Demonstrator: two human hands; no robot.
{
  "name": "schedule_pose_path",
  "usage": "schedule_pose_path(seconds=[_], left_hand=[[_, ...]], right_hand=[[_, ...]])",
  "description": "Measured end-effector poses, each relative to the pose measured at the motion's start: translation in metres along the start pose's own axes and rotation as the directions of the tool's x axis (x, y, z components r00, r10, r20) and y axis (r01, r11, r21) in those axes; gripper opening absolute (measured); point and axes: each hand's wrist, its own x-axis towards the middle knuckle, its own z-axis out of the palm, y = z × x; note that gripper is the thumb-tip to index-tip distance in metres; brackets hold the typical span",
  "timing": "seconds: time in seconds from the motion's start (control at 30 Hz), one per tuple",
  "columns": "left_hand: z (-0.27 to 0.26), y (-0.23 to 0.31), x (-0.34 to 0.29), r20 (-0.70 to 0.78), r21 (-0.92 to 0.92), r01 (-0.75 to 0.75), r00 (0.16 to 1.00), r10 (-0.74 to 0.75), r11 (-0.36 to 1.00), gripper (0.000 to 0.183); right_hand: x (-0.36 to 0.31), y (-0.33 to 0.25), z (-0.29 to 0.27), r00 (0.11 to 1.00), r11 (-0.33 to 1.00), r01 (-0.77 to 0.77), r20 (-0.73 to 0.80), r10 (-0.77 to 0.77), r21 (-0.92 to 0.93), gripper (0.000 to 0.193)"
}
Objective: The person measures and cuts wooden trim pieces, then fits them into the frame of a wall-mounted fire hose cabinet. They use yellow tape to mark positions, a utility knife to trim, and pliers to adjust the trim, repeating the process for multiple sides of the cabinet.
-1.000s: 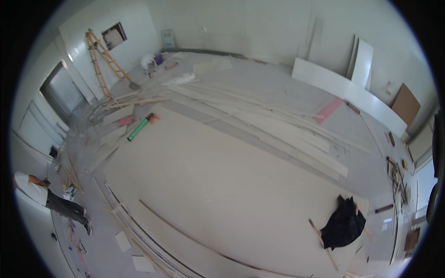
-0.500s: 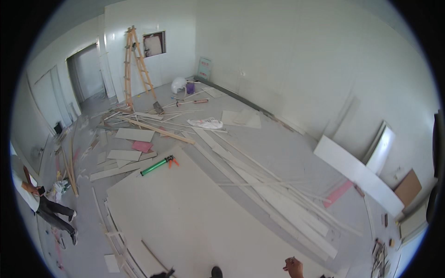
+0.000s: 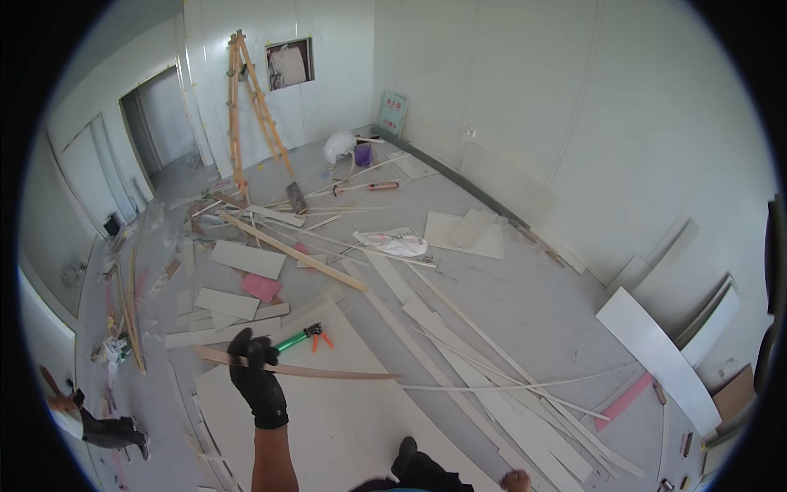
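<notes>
My left hand (image 3: 256, 377), in a black glove, is closed round a long thin wooden strip (image 3: 336, 374). The strip crosses roughly level above a large pale board (image 3: 344, 426) on the floor. Just beyond this hand lies a green caulking gun (image 3: 297, 338) with an orange handle, its near end hidden behind the glove. My bare right hand (image 3: 515, 481) shows only partly at the lower edge, fingers curled in; whether anything is inside them I cannot make out. One of my dark shoes (image 3: 407, 445) rests on the board.
Long white strips (image 3: 492, 385) lie across the floor on the right. Offcuts (image 3: 248, 258) and a timber batten (image 3: 295, 251) are scattered further off. A wooden stepladder (image 3: 238, 115) stands near the far wall. At the left edge another person's legs (image 3: 111, 430) show.
My left hand has risen from the lower edge with the wooden strip, now held level over the board. My right hand sits lower at the picture's edge. The view has shifted.
</notes>
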Motion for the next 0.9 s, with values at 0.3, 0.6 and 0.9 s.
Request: schedule_pose_path(seconds=[0.3,0.6,0.9], left_hand=[[-0.037,-0.189,0.198,-0.115,-0.599,0.219,0.929,-0.353,0.771,0.028],[0.09,-0.371,0.405,-0.018,-0.616,0.397,0.856,-0.517,0.68,0.025],[0.152,-0.6,0.635,-0.288,-0.632,0.207,0.832,-0.475,0.747,0.028]], right_hand=[[0.278,-0.463,0.13,0.887,0.954,0.129,0.399,-0.234,0.272,0.029],[0.436,-0.726,0.282,0.869,0.461,-0.065,0.277,-0.41,0.885,0.038],[0.693,-0.915,0.442,0.775,0.453,-0.13,0.375,-0.508,0.882,0.032]])
